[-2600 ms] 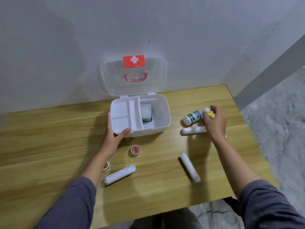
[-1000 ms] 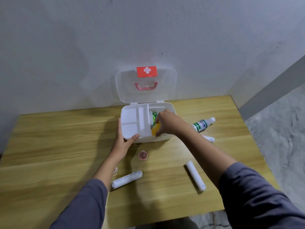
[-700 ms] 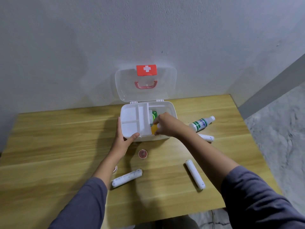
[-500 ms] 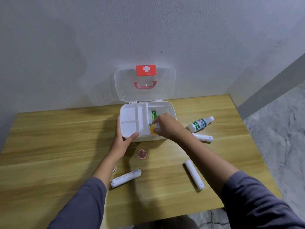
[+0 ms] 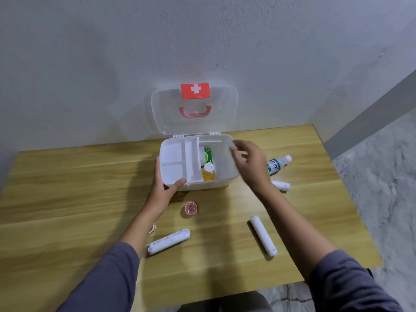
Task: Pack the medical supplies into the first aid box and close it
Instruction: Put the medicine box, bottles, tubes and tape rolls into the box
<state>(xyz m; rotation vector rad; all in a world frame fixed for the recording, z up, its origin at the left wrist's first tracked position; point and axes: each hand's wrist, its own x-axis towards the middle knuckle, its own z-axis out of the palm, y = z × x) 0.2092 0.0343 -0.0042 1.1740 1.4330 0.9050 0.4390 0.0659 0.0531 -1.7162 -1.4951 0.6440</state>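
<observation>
Yellow bottle (image 5: 208, 172) in box (image 5: 225, 183), beside empty right hand (image 5: 249, 163).

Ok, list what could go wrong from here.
1. The orange bottle stands upright in the first aid box; the lid might not shut over it.
2. The right hand, open above the box, could knock that bottle over.
3. A tape roll lies half hidden by the left forearm and might be missed.
</observation>
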